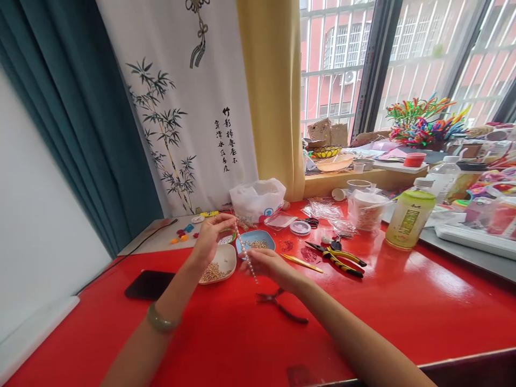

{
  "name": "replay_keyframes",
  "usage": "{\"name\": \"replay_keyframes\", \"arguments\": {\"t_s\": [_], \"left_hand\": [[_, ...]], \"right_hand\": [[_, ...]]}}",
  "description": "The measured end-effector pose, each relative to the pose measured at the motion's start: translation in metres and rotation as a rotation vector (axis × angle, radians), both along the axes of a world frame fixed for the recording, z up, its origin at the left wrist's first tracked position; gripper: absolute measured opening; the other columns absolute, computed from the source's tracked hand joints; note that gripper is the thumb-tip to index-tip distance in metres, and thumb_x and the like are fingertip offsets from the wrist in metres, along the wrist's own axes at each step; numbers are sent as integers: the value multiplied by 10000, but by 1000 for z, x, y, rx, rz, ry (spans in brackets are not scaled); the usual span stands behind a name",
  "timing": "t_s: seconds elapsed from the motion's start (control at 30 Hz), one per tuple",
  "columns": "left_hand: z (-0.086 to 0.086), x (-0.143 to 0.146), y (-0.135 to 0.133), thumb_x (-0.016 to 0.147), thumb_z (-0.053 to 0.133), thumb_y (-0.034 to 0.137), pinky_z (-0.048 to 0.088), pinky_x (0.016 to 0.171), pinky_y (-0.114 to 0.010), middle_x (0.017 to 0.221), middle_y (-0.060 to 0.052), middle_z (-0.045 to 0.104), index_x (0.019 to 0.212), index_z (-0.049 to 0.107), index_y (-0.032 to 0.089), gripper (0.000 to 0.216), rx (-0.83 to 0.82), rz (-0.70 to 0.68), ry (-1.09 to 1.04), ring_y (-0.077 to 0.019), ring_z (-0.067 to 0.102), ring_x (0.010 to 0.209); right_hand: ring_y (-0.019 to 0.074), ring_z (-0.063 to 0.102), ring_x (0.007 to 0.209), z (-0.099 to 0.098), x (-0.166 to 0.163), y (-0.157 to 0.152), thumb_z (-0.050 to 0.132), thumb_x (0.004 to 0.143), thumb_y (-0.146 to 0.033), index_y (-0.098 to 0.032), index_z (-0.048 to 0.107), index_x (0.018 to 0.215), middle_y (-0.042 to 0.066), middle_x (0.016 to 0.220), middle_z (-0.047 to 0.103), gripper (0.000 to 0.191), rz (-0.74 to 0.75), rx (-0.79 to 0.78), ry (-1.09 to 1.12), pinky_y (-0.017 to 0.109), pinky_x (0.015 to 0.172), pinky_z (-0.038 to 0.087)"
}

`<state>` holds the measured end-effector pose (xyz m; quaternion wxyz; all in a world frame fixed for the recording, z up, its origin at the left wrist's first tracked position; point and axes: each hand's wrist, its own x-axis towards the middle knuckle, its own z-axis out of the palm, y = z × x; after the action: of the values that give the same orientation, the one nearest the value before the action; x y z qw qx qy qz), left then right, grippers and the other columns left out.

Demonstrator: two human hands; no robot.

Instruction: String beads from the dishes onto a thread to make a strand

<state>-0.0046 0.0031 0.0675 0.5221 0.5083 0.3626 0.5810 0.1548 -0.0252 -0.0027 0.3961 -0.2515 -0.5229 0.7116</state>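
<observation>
A strand of small pale beads (244, 248) slants down between my two hands, above the dishes. My left hand (210, 236) pinches its upper end. Lower down, my right hand (268, 266) has its fingers closed on the same strand, and the tail hangs free below them. Beneath my left hand is a cream dish (229, 262) with gold beads (213, 273) in it. Just behind my right hand stands a blue dish (269, 236) that also holds gold beads. Small pliers (282, 307) with dark handles lie in front of my right hand.
Yellow-and-black pliers (341, 258) and yellow tweezers (302, 262) lie to the right on the red table (403, 317). A green drink bottle (410, 215) stands further right. A black phone (149, 285) lies left, partly behind my left forearm. A white plastic bag (258, 199) sits at the back.
</observation>
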Motion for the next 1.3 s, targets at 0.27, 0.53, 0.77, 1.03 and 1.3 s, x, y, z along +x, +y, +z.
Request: {"name": "replay_keyframes", "arguments": {"t_s": [0.27, 0.53, 0.77, 1.03, 1.3], "left_hand": [[-4, -17, 16, 561, 683, 258, 450, 597, -205, 724, -34, 653, 710, 639, 144, 192, 40, 108, -124, -85, 563, 591], [-6, -22, 23, 568, 684, 272, 440, 608, -209, 735, -36, 659, 728, 638, 148, 208, 58, 171, -132, -87, 560, 606], [-10, -23, 25, 569, 682, 295, 440, 629, -221, 754, -43, 646, 741, 638, 141, 235, 88, 161, -123, -95, 549, 638], [-12, -24, 28, 590, 667, 265, 432, 635, -210, 727, -29, 629, 727, 628, 137, 192, 140, 163, -146, -71, 519, 607], [-16, -21, 30, 598, 657, 259, 427, 632, -209, 694, -10, 604, 692, 599, 139, 163, 152, 134, -163, -72, 520, 611]], "right_hand": [[117, 624, 641, 2, -3, -4, 499, 781, -299, -104, 603, 903, 94, 787, 673, 252, 54, -149, -49, 216, 603, 447], [109, 624, 646, 4, -5, -6, 499, 747, -188, -104, 613, 883, 99, 803, 675, 197, 20, -179, -65, 218, 625, 467], [90, 609, 616, 7, -6, -8, 483, 699, -127, -108, 619, 868, 80, 783, 674, 218, -20, -182, -72, 195, 596, 464], [43, 509, 516, 3, -7, -5, 538, 654, -119, -113, 636, 838, 41, 715, 636, 209, -36, -172, -60, 159, 499, 390], [22, 211, 381, 2, -5, 0, 449, 589, -115, -99, 606, 830, -6, 562, 515, 288, -53, -176, -60, 177, 355, 102]]}}
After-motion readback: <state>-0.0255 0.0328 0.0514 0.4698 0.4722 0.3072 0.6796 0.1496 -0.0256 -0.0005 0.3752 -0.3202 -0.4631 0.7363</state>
